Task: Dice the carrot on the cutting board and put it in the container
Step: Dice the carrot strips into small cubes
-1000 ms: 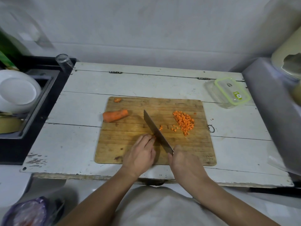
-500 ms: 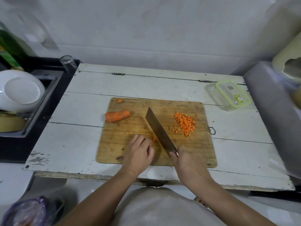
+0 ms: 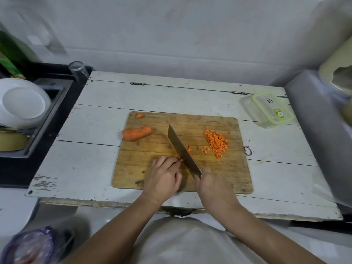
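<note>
A wooden cutting board lies on the white table. A carrot half rests at its left, with a small end piece at the far left corner. A pile of diced carrot sits at the right. My right hand grips the handle of a knife, whose blade slants across the board's middle. My left hand holds carrot strips against the blade with curled fingers; most of the strips are hidden under the fingers. The clear container with a green-rimmed lid stands at the far right.
A dark sink unit at the left holds a white plate and an upturned glass. A grey appliance borders the table's right side. A plastic bag lies low at the left.
The knife blade has come down again beside my left fingertips after tilting flat. A few fresh cubes lie right of the blade. My left hand stays over the strips.
</note>
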{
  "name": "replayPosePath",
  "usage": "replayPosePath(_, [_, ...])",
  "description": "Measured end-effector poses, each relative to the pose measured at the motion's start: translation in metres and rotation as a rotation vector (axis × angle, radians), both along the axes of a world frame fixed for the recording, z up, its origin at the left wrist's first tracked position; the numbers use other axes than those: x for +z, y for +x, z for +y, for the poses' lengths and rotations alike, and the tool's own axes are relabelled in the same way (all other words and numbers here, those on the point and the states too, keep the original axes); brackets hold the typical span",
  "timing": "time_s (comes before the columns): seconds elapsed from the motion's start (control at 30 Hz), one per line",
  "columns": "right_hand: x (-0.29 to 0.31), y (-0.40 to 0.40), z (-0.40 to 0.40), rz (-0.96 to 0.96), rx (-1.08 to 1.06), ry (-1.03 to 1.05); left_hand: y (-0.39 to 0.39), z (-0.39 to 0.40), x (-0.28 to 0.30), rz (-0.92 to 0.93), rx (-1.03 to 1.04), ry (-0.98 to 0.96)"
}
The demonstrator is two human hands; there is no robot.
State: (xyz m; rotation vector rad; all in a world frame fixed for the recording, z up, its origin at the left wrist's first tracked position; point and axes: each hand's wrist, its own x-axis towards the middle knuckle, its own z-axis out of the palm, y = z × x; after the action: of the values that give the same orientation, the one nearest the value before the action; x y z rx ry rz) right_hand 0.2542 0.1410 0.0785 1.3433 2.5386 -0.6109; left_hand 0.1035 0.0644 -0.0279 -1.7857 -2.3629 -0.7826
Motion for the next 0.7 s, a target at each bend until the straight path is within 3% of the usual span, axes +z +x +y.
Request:
replayPosePath(0.27, [0.007, -0.006, -0.001, -0.001, 0.006, 0.012, 0.001, -0.003, 0.005, -0.001, -0.015, -0.096])
replayPosePath(0.4, [0.003, 0.010, 0.007, 0.099, -0.071, -0.077, 0.003, -0.006, 0.006, -0.049, -0.035, -0.091])
replayPosePath(0.57, [0.006, 0.025, 0.009, 0.143, -0.075, -0.079, -0.003, -0.011, 0.006, -0.375, 0.096, -0.011])
replayPosePath(0.7, [0.008, 0.020, 0.002, 0.088, -0.015, -0.071, -0.004, -0.016, 0.007, -0.328, 0.043, -0.005])
